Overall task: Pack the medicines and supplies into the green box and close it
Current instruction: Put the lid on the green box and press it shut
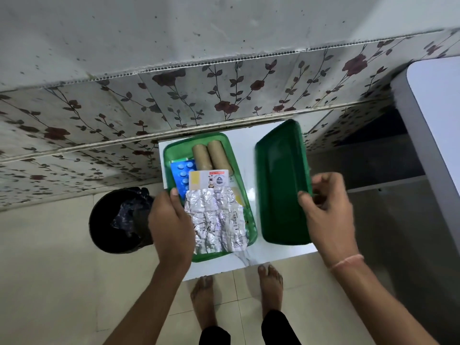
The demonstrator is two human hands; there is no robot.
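Green box (251,227): sits open on the small white table (249,150), left of centre, long axis running from 6 o'clock to 12 o'clock.
Contents: two brown rolls (211,155) lie side by side at the box's 12 o'clock end; a blue pill strip (183,174) is at its 10 o'clock; a white printed packet (209,180) sits mid-box; crumpled foil strips (216,220) cover the 6 o'clock half.
Foil risk: the foil looks to ride above the rim and overhang it at 5 o'clock, so I judge the lid could trap it and fail to seat.
Lid (281,185): lies just beside the box at its 3 o'clock, on the table, its far end reaching the table's back edge.
Left hand (171,220): rests on the box's rim at 8 o'clock, thumb over the edge next to the foil, fingers curled loosely; whether it grips the wall I cannot tell.
Right hand (326,207): pinches the lid's right edge at its 3 o'clock, thumb on top, fingers curled beneath.
Lid risk: a one-edge pinch may let the lid swing or slip as it lifts.
Table risk: the table is narrow; a shove could push the box toward the edge.
Bin (119,220): a black lined bin stands at the box's 9 o'clock, below the table; anything knocked off that side would likely fall into it.
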